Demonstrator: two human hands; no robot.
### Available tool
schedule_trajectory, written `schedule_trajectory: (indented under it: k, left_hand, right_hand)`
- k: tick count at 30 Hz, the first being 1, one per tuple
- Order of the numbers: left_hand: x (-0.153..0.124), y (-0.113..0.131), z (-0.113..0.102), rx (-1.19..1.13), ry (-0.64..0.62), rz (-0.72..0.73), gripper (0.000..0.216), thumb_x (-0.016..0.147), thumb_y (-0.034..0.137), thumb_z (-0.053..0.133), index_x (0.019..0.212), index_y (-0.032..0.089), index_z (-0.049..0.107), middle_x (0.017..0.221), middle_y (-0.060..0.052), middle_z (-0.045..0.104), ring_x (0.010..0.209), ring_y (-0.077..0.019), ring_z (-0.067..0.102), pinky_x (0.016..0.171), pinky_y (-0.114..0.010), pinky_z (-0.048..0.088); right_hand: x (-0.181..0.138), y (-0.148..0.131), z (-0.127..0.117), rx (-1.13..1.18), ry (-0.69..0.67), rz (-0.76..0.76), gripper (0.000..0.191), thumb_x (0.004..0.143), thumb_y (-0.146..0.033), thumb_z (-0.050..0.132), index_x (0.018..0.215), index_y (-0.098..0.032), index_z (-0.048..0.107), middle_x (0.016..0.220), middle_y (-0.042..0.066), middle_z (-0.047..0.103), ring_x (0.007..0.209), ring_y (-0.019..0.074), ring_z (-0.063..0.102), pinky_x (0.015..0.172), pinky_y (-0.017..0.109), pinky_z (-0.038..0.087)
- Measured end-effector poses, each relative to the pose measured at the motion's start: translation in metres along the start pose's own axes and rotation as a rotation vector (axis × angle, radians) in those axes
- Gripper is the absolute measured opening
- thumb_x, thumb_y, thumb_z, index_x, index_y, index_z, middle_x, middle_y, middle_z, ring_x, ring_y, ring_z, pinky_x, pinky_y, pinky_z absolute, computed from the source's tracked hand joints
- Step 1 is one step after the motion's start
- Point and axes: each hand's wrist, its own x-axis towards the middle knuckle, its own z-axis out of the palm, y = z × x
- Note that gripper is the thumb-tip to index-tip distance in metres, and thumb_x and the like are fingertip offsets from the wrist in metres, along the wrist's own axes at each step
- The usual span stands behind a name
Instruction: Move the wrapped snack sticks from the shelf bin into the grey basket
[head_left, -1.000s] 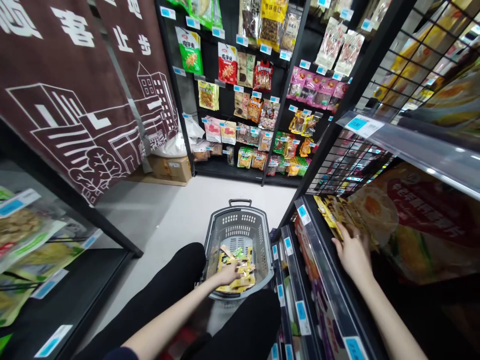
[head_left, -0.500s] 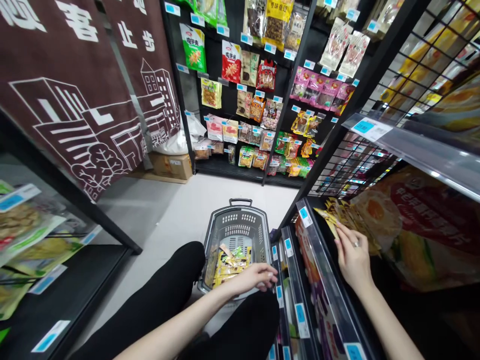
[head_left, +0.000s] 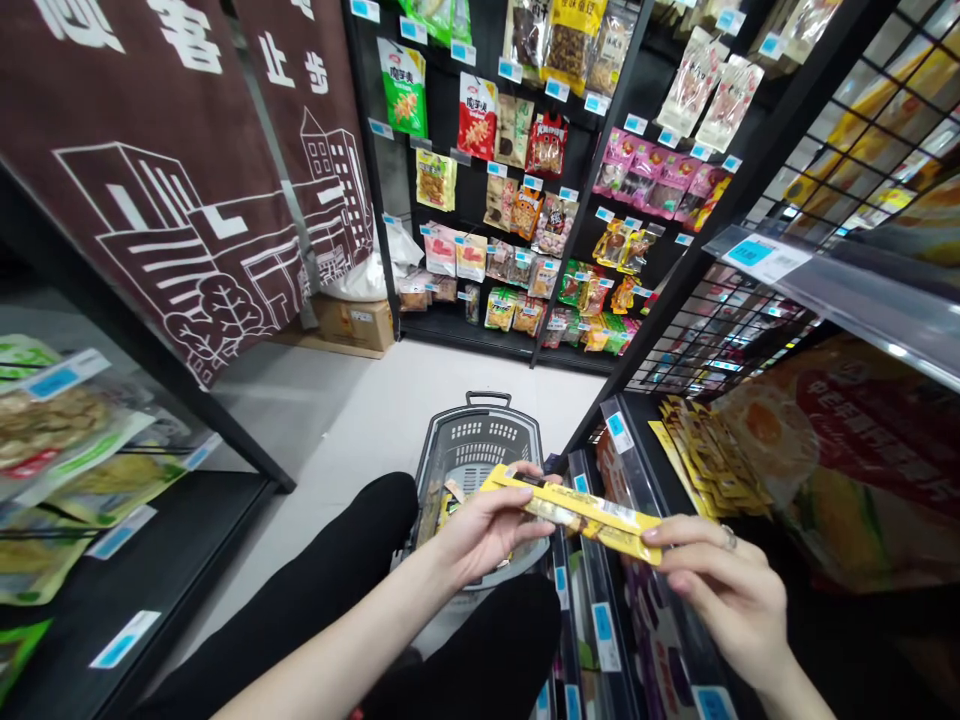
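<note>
A long, narrow yellow snack packet point(head_left: 592, 522) is stretched between my two hands above the basket's right side. My left hand point(head_left: 491, 525) pinches its left end with the fingers closed. The right end is gripped by the thumb and fingers of my right hand point(head_left: 724, 575), which wears a ring. Below my left hand stands a grey shopping basket point(head_left: 430, 455) on the floor, with yellow packets partly hidden inside. More yellow packets point(head_left: 697, 450) stand in a row on the shelf to the right, beyond my right hand.
Shelf edges with price tags point(head_left: 604, 625) run close along my right. A large snack bag point(head_left: 840, 440) stands there. Hanging snack bags point(head_left: 401, 90) fill the back rack. A brown curtain point(head_left: 172, 190) and a cardboard box point(head_left: 352, 320) are at the left, above a lower-left shelf point(head_left: 195, 540).
My right hand has come away from the shelf leftward with a yellow packet. My left hand, empty before, has risen and closed on the packet's other end.
</note>
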Motion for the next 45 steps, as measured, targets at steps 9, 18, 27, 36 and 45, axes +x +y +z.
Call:
schedule_trajectory:
  k: [9, 18, 27, 36, 45]
  left_hand:
    - [-0.021, -0.007, 0.030, 0.315, 0.241, 0.342, 0.064, 0.067, 0.014, 0.071, 0.120, 0.026, 0.038, 0.123, -0.009, 0.056, 0.073, -0.0133, 0.066, 0.060, -0.023, 0.058]
    - [-0.025, 0.004, 0.006, 0.735, 0.211, 0.540, 0.026, 0.063, 0.022, 0.075, 0.080, 0.017, 0.055, 0.095, -0.007, 0.068, 0.090, -0.0224, 0.064, 0.073, -0.029, 0.054]
    - [-0.031, 0.018, 0.007, 1.119, 0.197, 0.669, 0.010, 0.063, 0.021, 0.075, 0.071, 0.018, 0.070, 0.081, -0.006, 0.071, 0.080, -0.0207, 0.065, 0.074, -0.032, 0.053]
    - [-0.031, 0.006, 0.010, 1.158, 0.193, 0.807, 0.006, 0.069, 0.018, 0.069, 0.063, 0.016, 0.066, 0.072, -0.005, 0.070, 0.070, -0.0178, 0.065, 0.069, -0.030, 0.051]
    - [-0.032, -0.003, 0.029, 1.595, -0.041, 0.191, 0.022, 0.077, 0.035, 0.059, 0.092, 0.020, 0.065, 0.074, 0.002, 0.061, 0.064, -0.0116, 0.052, 0.060, -0.020, 0.037]
  right_hand:
    - [0.003, 0.004, 0.023, 0.263, 0.169, 0.550, 0.027, 0.069, -0.035, 0.072, 0.092, -0.021, 0.071, 0.109, 0.012, 0.065, 0.087, 0.0236, 0.067, 0.072, 0.033, 0.059]
    - [0.007, 0.013, 0.007, 0.387, 0.134, 0.703, 0.037, 0.062, -0.032, 0.077, 0.097, -0.019, 0.072, 0.108, 0.011, 0.069, 0.095, 0.0274, 0.066, 0.082, 0.037, 0.056]
    - [0.005, 0.010, 0.011, 0.185, 0.213, 0.482, 0.014, 0.068, -0.024, 0.072, 0.082, -0.026, 0.075, 0.083, 0.003, 0.073, 0.075, 0.0203, 0.068, 0.066, 0.029, 0.057]
    - [-0.003, 0.018, 0.017, 0.075, 0.305, 0.474, 0.013, 0.075, -0.031, 0.066, 0.072, -0.020, 0.070, 0.070, 0.003, 0.068, 0.058, 0.0159, 0.060, 0.049, 0.024, 0.048]
    - [-0.002, 0.015, 0.026, 0.298, 0.021, 0.643, 0.017, 0.085, -0.038, 0.053, 0.086, -0.021, 0.053, 0.066, -0.003, 0.051, 0.057, 0.0118, 0.051, 0.052, 0.021, 0.044]
